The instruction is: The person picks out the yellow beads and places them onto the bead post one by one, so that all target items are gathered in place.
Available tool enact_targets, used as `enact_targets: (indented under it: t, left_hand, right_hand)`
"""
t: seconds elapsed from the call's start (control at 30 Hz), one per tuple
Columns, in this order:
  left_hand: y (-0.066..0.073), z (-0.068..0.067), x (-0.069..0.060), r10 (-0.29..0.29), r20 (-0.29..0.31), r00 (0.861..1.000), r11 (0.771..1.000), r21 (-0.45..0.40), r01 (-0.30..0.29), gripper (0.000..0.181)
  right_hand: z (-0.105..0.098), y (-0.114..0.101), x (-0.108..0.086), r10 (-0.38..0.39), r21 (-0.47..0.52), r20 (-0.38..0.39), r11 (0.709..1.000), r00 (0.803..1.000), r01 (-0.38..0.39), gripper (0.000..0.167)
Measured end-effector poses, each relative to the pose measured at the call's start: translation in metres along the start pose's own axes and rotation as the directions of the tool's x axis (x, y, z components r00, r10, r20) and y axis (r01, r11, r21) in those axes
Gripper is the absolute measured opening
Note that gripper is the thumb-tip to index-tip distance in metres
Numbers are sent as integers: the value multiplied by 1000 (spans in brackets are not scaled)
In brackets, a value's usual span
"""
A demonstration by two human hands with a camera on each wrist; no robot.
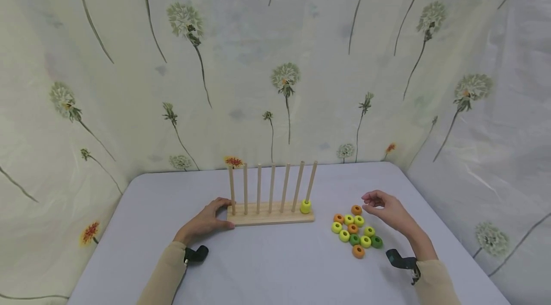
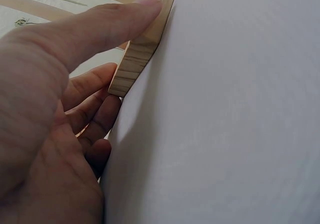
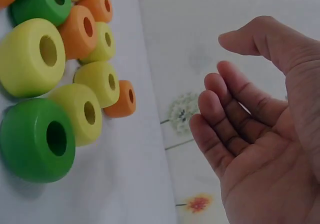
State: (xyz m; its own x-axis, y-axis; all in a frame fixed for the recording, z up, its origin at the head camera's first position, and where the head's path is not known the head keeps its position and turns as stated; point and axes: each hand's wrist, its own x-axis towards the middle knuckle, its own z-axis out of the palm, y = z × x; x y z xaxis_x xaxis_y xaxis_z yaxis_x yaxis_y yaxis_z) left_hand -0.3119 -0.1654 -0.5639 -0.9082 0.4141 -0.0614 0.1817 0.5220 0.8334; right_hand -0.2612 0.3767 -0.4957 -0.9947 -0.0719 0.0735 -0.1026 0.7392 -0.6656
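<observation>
A wooden base (image 1: pixel 275 220) with several upright pegs (image 1: pixel 272 188) stands on the table. At its left end my left hand (image 1: pixel 206 221) grips the base, thumb (image 2: pixel 115 26) along the front edge and the other fingers at the end and behind. A yellow bead (image 1: pixel 305 207) sits low on the rightmost peg. Over the loose beads, at their right, my right hand (image 1: pixel 387 212) hovers with fingers loosely bent and nothing between them. The right wrist view shows orange, yellow and green beads with holes, among them a green bead (image 3: pixel 40 140) close to the camera.
Loose beads lie in a cluster to the right of the base, including an orange bead (image 1: pixel 358 251) at the front. The white table (image 1: pixel 258 266) ends at a floral curtain (image 1: pixel 241 56) behind and at both sides.
</observation>
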Motion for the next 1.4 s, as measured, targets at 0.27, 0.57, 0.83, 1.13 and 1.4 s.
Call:
enact_targets:
  t: [0.27, 0.57, 0.83, 1.13, 1.4]
  left_hand:
    - [2, 0, -2, 12, 2, 1000, 1000, 8, -12, 71]
    - [1, 0, -1, 15, -1, 1000, 1000, 15, -15, 72]
    - [1, -1, -1, 18, 11, 1000, 1000, 13, -19, 72]
    - [2, -1, -1, 16, 10, 1000, 1000, 1, -16, 72]
    - [5, 0, -4, 10, -7, 1000, 1000, -13, -10, 70]
  right_hand:
    - [9, 17, -4, 38, 18, 44, 999, 998, -39, 34]
    - [18, 25, -7, 89, 62, 114, 993, 989, -97, 37]
    - [23, 27, -8, 99, 83, 139, 990, 985, -111, 37]
    - [31, 32, -3, 112, 60, 160, 991, 981, -123, 36]
    - [36, 35, -2, 137, 49, 161, 988, 978, -146, 39]
